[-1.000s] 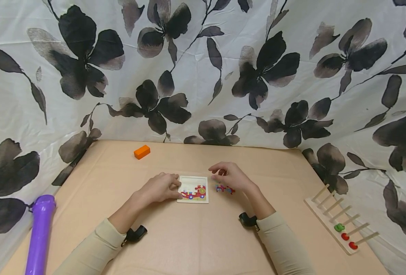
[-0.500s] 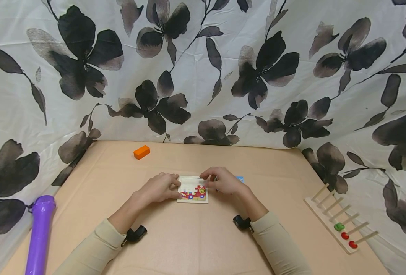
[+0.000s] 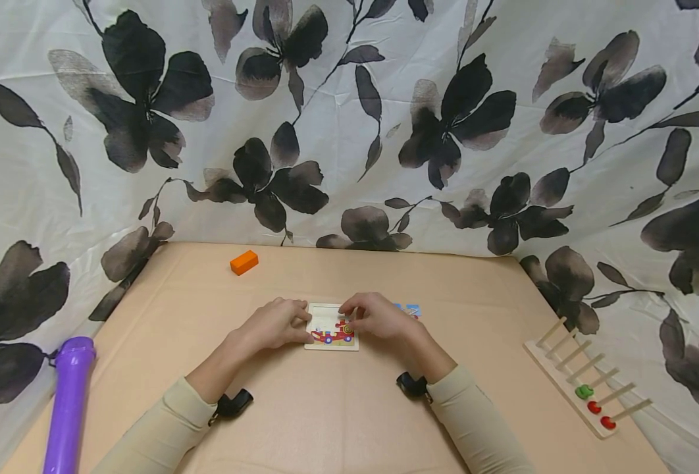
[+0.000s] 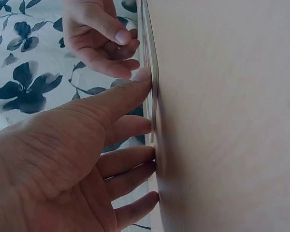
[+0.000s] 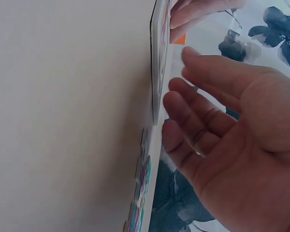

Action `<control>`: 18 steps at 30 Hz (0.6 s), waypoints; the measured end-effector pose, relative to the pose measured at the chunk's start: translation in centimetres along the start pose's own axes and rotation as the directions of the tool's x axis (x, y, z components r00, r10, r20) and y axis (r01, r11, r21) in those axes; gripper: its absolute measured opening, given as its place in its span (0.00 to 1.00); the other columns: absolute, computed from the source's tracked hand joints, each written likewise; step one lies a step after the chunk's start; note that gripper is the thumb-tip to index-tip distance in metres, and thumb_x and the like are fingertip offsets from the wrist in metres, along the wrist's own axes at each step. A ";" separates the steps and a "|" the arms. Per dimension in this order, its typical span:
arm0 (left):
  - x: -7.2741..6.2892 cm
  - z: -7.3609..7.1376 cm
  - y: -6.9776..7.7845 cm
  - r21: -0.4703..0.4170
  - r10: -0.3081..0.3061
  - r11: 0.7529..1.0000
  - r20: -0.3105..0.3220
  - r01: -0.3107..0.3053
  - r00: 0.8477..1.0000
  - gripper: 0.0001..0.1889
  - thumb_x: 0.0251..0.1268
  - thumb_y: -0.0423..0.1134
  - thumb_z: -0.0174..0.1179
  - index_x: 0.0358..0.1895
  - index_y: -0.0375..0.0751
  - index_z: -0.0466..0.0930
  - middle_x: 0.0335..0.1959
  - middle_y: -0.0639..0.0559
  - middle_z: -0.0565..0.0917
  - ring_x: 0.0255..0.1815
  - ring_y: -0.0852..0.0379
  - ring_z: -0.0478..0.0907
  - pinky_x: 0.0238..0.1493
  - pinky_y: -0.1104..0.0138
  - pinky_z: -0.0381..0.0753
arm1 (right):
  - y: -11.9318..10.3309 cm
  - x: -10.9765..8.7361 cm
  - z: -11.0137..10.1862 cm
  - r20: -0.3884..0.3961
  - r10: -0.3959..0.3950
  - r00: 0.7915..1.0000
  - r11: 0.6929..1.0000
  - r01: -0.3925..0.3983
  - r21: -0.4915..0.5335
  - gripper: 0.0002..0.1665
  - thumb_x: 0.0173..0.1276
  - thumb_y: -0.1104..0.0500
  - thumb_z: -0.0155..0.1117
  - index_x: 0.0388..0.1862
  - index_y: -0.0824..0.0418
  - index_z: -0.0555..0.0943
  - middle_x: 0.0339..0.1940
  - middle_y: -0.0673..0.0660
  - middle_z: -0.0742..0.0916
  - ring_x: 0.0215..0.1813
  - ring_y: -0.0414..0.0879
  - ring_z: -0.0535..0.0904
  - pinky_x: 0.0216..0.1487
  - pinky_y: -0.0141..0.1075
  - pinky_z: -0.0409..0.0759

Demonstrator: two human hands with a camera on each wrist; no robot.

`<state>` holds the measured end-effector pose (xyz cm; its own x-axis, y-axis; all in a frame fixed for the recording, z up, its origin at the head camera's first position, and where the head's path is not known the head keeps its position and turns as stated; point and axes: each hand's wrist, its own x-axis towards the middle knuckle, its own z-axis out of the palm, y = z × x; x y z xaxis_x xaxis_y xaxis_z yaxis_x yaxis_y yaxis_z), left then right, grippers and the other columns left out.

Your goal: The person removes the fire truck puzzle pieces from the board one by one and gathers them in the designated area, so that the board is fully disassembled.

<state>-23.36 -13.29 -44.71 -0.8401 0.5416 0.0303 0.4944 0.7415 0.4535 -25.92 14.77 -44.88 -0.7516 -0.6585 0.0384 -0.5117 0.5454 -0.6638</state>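
A small framed picture puzzle [image 3: 326,317] lies flat on the table, with a red vehicle picture along its lower part and a pale bare area above. My left hand [image 3: 275,324] rests at its left edge, thumb on the near corner; in the left wrist view the other fingertips touch the frame's side and the tabletop. Over the puzzle's right side hovers my right hand [image 3: 379,317], fingers loosely bent. In the right wrist view nothing shows between its fingertips. Colourful puzzle pieces [image 3: 409,309] lie just right of the puzzle, partly hidden behind the right hand.
An orange block [image 3: 244,263] sits at the back left. To the right stands a wooden peg board [image 3: 569,378] with green and red pieces on some pegs. A purple tube [image 3: 71,401] is at the left edge. Floral cloth [image 3: 349,131] hangs behind the table [image 3: 326,408].
My right hand has moved left from beside the loose pieces to over the puzzle's right side, uncovering blue pieces behind it. The left hand and the puzzle have stayed put.
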 end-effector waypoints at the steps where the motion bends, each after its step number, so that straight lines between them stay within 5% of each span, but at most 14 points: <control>1: 0.0 0.0 0.0 0.001 0.000 1.000 -0.001 0.000 1.000 0.26 0.57 0.53 0.78 0.56 0.43 0.90 0.70 0.38 0.79 0.68 0.31 0.77 0.66 0.40 0.76 | -0.1 0.1 0.1 0.007 0.005 1.000 1.000 -0.004 -0.012 0.18 0.69 0.64 0.72 0.58 0.63 0.86 0.50 0.56 0.89 0.43 0.44 0.81 0.46 0.33 0.81; 18: 0.1 0.1 0.0 -0.007 -0.009 1.000 -0.003 0.009 1.000 0.26 0.57 0.52 0.78 0.55 0.42 0.90 0.70 0.38 0.79 0.69 0.32 0.77 0.67 0.40 0.76 | -0.3 0.5 0.7 0.048 0.030 0.998 0.993 -0.024 -0.114 0.17 0.69 0.63 0.73 0.56 0.61 0.87 0.45 0.53 0.86 0.40 0.43 0.78 0.45 0.33 0.77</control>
<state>-23.45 -13.20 -44.75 -0.8453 0.5335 0.0289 0.4851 0.7437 0.4600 -25.83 13.93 -45.22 -0.7457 -0.6660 -0.0177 -0.5373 0.6169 -0.5751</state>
